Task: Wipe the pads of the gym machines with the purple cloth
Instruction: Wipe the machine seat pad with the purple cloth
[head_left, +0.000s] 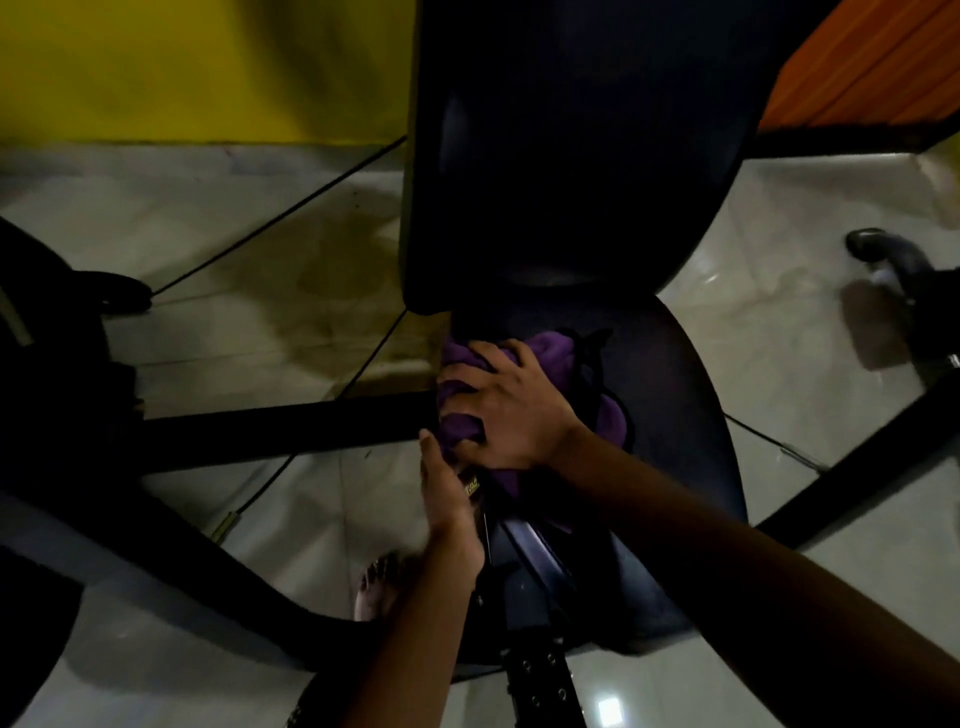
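Purple cloth (550, 351) on the seat pad (670, 415)
Right hand (511, 410) grips it; left hand (447, 493) (fingers straight) rests against the pad's edge.

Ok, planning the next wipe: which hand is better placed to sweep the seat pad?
Right. The right hand grips the purple cloth on the seat pad; the left hand lies along its edge.
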